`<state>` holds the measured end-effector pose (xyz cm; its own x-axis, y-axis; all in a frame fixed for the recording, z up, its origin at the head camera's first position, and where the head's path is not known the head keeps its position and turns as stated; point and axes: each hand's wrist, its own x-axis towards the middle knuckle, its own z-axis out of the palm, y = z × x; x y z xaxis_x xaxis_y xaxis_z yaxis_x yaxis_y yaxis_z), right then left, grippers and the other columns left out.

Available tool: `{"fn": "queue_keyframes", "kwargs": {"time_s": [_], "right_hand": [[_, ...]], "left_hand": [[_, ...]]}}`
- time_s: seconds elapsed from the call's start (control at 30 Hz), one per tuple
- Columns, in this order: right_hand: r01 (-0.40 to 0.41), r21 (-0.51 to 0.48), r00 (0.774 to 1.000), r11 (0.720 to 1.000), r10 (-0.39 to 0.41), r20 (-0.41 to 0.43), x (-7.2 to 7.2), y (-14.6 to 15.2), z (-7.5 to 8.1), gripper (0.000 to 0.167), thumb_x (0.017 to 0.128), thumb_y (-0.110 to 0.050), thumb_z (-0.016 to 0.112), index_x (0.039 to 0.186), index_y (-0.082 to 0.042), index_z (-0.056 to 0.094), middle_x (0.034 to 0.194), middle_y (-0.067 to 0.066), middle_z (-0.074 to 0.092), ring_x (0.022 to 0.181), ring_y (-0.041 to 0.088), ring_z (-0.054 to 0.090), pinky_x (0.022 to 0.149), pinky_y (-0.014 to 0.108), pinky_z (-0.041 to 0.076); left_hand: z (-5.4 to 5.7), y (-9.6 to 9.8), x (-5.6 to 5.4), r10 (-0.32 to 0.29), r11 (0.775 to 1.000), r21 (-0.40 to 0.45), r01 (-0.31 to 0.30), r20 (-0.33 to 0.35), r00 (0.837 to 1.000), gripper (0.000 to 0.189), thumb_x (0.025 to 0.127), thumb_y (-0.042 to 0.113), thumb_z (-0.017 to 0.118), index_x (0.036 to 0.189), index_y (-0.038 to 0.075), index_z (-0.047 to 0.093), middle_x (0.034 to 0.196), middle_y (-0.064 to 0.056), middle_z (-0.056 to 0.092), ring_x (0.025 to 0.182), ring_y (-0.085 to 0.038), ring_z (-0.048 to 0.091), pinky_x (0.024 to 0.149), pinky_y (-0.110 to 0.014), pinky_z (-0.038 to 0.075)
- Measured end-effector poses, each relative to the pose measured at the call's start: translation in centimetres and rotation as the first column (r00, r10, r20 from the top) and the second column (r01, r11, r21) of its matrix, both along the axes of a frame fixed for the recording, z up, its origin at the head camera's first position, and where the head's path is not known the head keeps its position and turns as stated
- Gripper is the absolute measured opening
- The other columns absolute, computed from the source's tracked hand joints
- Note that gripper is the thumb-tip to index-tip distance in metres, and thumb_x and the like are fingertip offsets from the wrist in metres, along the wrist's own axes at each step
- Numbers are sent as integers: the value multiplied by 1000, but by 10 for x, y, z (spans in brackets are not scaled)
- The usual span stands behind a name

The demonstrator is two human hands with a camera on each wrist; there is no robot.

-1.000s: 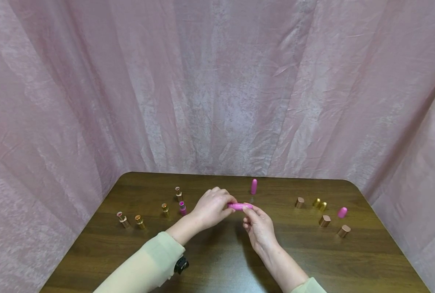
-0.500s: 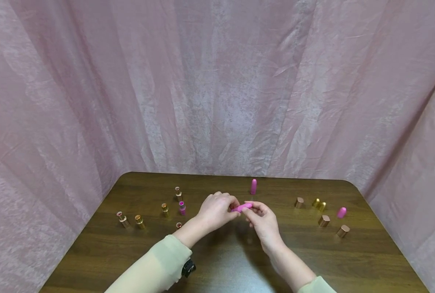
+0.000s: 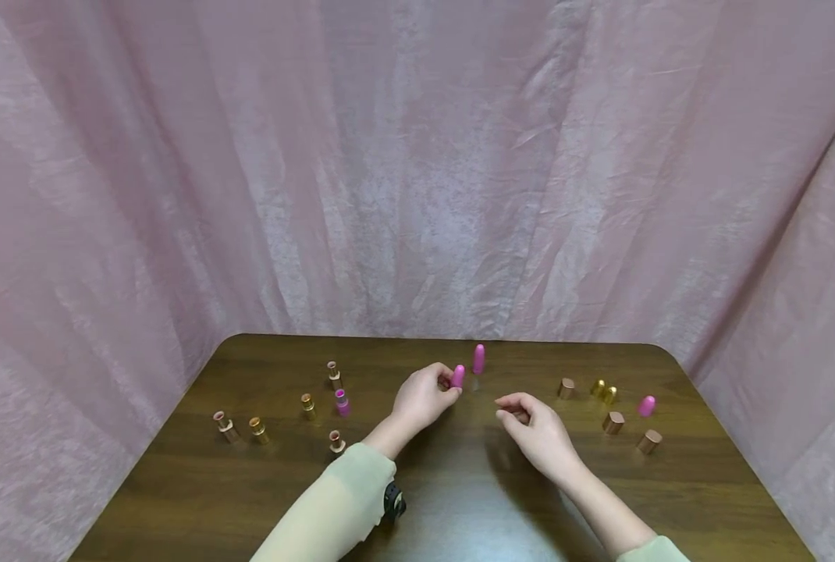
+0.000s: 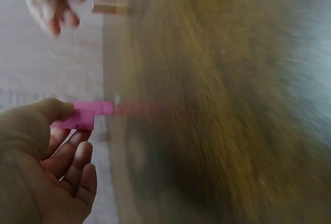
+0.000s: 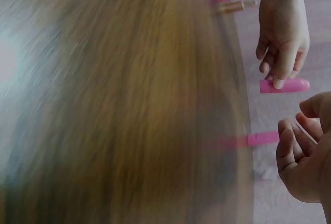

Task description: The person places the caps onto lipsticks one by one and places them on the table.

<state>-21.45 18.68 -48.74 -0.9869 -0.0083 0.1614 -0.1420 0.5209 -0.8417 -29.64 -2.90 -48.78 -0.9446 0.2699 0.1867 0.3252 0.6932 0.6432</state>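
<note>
My left hand point(image 3: 421, 400) pinches a pink lipstick point(image 3: 458, 376) between thumb and fingers and holds it upright, rounded end up, near the middle of the table. In the right wrist view this lipstick point(image 5: 295, 85) shows as one closed tube with its cap on. Just behind and to the right of it, a second pink lipstick point(image 3: 479, 359) stands upright on the table. My right hand point(image 3: 540, 437) is off to the right, apart from the lipstick, its fingers loosely bent with nothing between them.
On the left stand several uncapped lipsticks: rose-gold ones point(image 3: 225, 427), gold ones point(image 3: 259, 431) and a magenta one point(image 3: 342, 403). On the right are loose caps: rose-gold ones point(image 3: 613, 423), gold ones point(image 3: 610, 396) and a pink one point(image 3: 646, 405). A pink curtain point(image 3: 417, 172) hangs behind the wooden table point(image 3: 445, 515).
Both hands held the pink lipstick level between them. My right hand has let go and drawn back to the right, while my left hand has turned the lipstick upright.
</note>
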Motion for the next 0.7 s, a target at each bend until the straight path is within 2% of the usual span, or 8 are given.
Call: {"fn": "queue_keyframes", "kwargs": {"time_s": [0.1,0.23,0.5,0.7], "right_hand": [[-8,64,1000,998,7,24,4,11,-3,19,97,-19,71,115,-14,73,102,-6,70,89,10,64,79,31,51],[-19,80,998,997,13,68,10,19,-6,22,98,-21,70,118,-12,71,104,-6,69,90,10,63,78,32,51],[-3,79,997,997,-3,76,12,23,-15,18,97,-19,72,114,-14,73,99,-8,69,86,10,64,77,31,50],[-4,45,995,999,0,97,13,21,-21,17,96,-17,72,113,-13,73,94,-9,69,80,11,63,72,29,49]], "left_hand": [[-8,4,-13,35,999,31,-37,46,998,19,89,26,78,103,14,72,94,5,71,88,-13,67,78,-35,52],[-17,7,-26,79,996,34,-82,86,993,21,90,26,79,106,13,73,97,3,70,91,-16,65,81,-38,51],[-27,12,-40,131,991,-5,-131,70,989,21,90,25,80,106,15,73,95,3,69,89,-17,64,80,-38,51],[-26,18,-51,153,988,-15,-152,81,985,24,92,26,78,112,15,74,96,3,71,91,-18,66,82,-40,51]]}}
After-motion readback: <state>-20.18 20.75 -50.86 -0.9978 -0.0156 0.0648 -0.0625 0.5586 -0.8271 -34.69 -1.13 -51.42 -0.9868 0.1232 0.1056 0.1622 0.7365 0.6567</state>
